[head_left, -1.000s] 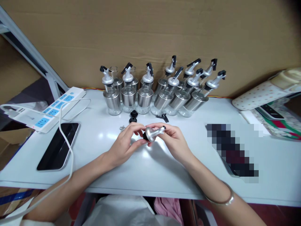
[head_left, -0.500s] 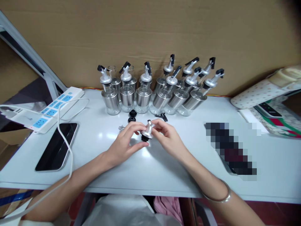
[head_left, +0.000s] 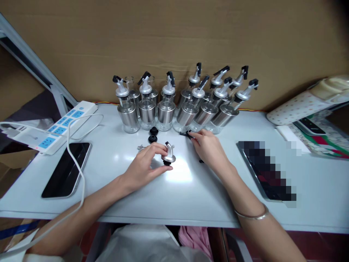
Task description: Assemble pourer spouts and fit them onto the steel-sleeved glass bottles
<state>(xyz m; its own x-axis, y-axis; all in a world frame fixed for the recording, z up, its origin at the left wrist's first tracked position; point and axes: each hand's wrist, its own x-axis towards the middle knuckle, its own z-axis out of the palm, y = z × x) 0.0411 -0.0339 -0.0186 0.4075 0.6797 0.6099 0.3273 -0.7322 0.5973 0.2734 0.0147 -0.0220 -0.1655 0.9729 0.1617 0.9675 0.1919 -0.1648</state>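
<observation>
My left hand pinches a silver pourer spout with a black ribbed stopper below it, held just above the table. My right hand reaches to the black plastic levers in front of the bottles, its thumb and forefinger closed on one of them. A small dark piece peeks out under that hand. Two black rubber stoppers lie beyond my left hand. Another silver spout piece rests beside it, partly hidden by the fingers.
Several steel-and-glass bottles with pourers stand along the cardboard at the back. A power strip and a phone lie on the left, a white cable crossing them. To the right are another phone and a dotted bottle.
My right hand has let go of the spout and moved away and to the right, onto the black levers. My left hand keeps the spout, which is now tilted slightly differently.
</observation>
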